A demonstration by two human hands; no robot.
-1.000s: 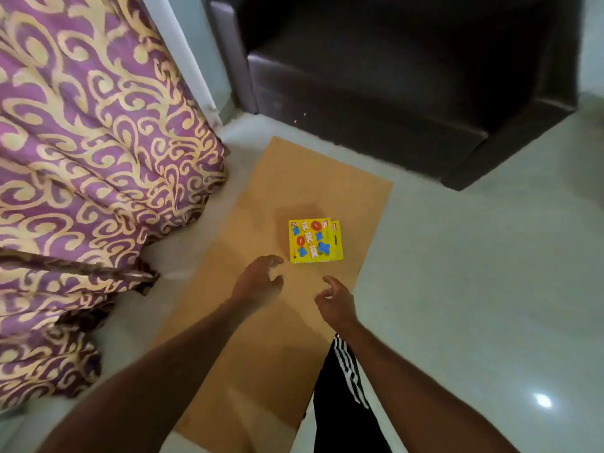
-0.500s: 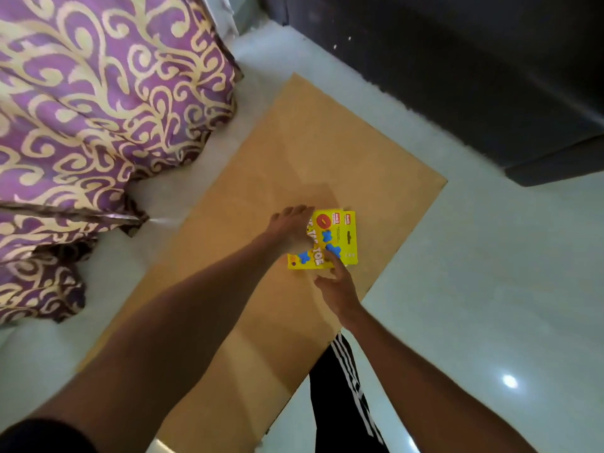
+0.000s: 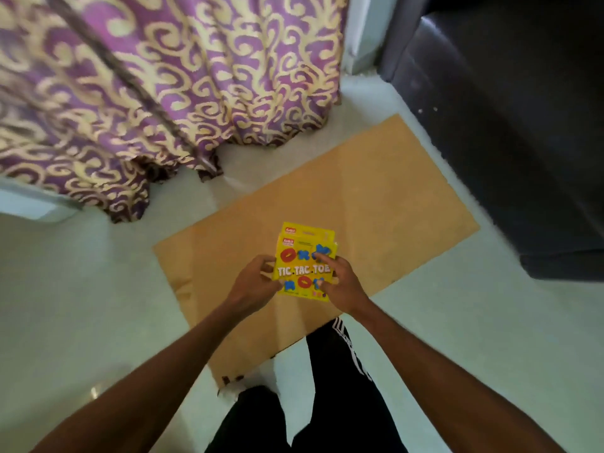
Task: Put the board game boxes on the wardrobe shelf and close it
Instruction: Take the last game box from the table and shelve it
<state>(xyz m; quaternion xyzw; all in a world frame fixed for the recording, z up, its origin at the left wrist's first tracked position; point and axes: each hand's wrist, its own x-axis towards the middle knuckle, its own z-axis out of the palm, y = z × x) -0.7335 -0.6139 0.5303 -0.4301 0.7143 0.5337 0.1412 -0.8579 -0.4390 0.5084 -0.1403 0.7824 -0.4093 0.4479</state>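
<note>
Black striped trousers (image 3: pixel 327 387) are nearest, the person standing on a pale floor (image 3: pixel 81 305). Both bare arms reach forward. The left hand (image 3: pixel 253 284) curls its fingers round the left edge of the board game boxes (image 3: pixel 304 256). The right hand (image 3: pixel 344 287) grips the right edge, with one finger laid on the top face. There are two yellow Tic Tac Toe boxes, stacked, the upper one offset toward the person so the lower one's far strip shows. The stack is over a tan cardboard sheet (image 3: pixel 376 197) lying on the floor; lifted or resting, cannot tell. Beyond are a purple-gold curtain (image 3: pixel 163 76) on the left and a dark sofa (image 3: pixel 506 142) on the right.
</note>
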